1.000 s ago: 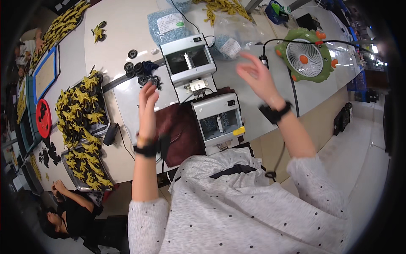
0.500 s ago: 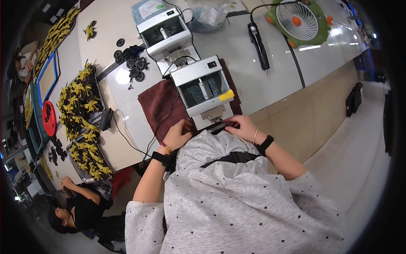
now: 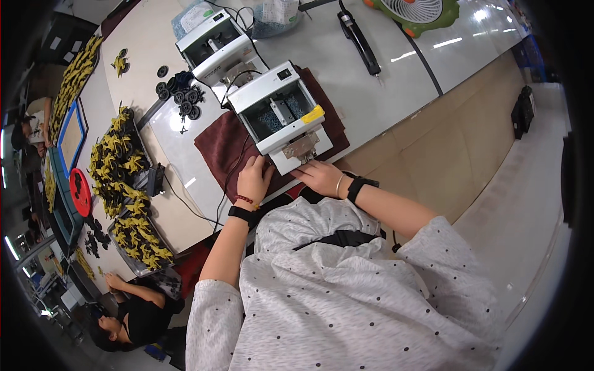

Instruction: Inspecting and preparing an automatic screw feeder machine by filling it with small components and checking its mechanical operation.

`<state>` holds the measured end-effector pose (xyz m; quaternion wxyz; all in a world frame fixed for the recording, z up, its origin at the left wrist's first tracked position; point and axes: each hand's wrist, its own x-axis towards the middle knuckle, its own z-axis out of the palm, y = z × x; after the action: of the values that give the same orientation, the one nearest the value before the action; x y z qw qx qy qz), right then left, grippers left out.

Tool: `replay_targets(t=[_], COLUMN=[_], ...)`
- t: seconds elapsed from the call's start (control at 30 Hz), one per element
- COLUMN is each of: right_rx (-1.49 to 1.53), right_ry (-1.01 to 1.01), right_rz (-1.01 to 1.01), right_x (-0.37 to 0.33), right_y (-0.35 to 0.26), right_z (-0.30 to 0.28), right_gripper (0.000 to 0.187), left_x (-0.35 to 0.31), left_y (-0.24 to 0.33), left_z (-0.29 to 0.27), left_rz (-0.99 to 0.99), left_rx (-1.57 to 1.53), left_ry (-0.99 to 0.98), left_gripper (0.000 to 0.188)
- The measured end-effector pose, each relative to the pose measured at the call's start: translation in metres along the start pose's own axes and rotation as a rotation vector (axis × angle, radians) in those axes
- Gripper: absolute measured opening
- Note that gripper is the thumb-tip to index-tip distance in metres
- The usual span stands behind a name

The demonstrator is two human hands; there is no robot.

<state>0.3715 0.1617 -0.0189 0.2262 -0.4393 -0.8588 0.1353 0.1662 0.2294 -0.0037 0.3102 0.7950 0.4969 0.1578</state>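
My left hand (image 3: 254,178) rests flat on a dark red cloth (image 3: 218,146) at the near table edge, fingers slightly apart, holding nothing that I can see. My right hand (image 3: 319,177) lies beside it, just below the metal front plate of a white box-shaped machine (image 3: 281,114) that stands on the cloth. Whether the right fingers pinch something small is hidden. A second white machine (image 3: 213,43) stands behind the first. Both wrists carry dark bands.
Black wheels (image 3: 181,98) lie left of the machines. Piles of yellow parts (image 3: 117,162) fill trays at the left, with a red disc (image 3: 80,191). A black electric screwdriver (image 3: 359,40) and a green fan (image 3: 419,10) lie at the back. Another person (image 3: 133,318) sits lower left.
Both hands came down from raised in the air to the table edge near the closer machine. The view shifted so the machines sit higher and closer in the picture.
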Motion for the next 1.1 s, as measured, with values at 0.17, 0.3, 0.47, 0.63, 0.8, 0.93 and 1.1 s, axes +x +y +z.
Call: replay_targets(t=[0.17,0.3,0.47,0.63,0.8,0.93,1.1], right_rx=[-0.033,-0.063,-0.012,0.152,0.126,0.124,0.038], right_ry=[0.058,0.142,0.142,0.33,0.241,0.062,-0.172], right_rz=[0.214,0.271,0.383,0.609,0.754,0.812,0.773], right_x=[0.008,0.004,0.004,0.013,0.011,0.023,0.021], right_y=[-0.021,-0.022,-0.03,-0.038,-0.036,-0.035,-0.033], right_z=[0.015,0.024,0.029,0.028,0.02,0.011,0.009], right_gripper=[0.026,0.024,0.022,0.012,0.01,0.013,0.015], left_x=[-0.002,-0.01,0.03,0.077,0.034,-0.019,-0.032], left_y=[-0.004,0.017,0.081,0.088,0.087,0.083,0.076], left_z=[-0.006,-0.043,-0.111,-0.11,-0.098,-0.085,-0.045], left_rz=[0.024,-0.16,0.149,0.349,0.282,0.301,0.277], left_rx=[0.027,-0.302,-0.258,0.086,-0.044,-0.165,-0.195], left_ry=[0.024,0.058,0.422,0.218,0.383,0.162,0.123], left_gripper=[0.016,0.01,0.002,0.017,0.015,0.015,0.019])
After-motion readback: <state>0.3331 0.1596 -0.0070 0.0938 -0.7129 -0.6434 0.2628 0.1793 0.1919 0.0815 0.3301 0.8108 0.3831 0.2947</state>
